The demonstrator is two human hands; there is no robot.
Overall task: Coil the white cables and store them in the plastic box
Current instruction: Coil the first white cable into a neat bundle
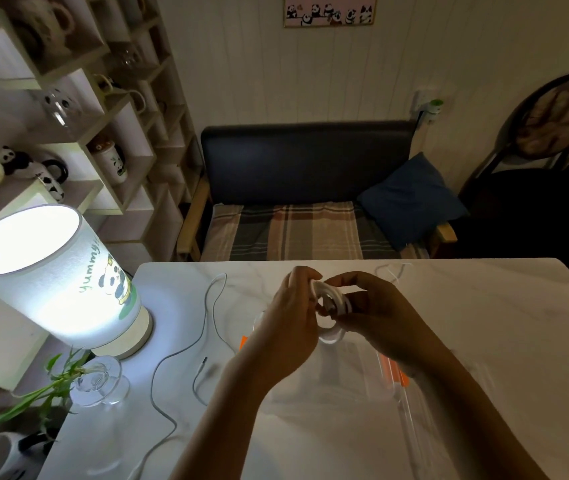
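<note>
One white cable, nearly coiled, was gripped by both the left hand and right hand above the plastic box; another cable lay uncoiled on the surface

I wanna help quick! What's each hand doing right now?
Left hand: fingers curled, gripping the small coiled white cable.
Right hand: fingers pinching the same coiled white cable from the other side.
</note>
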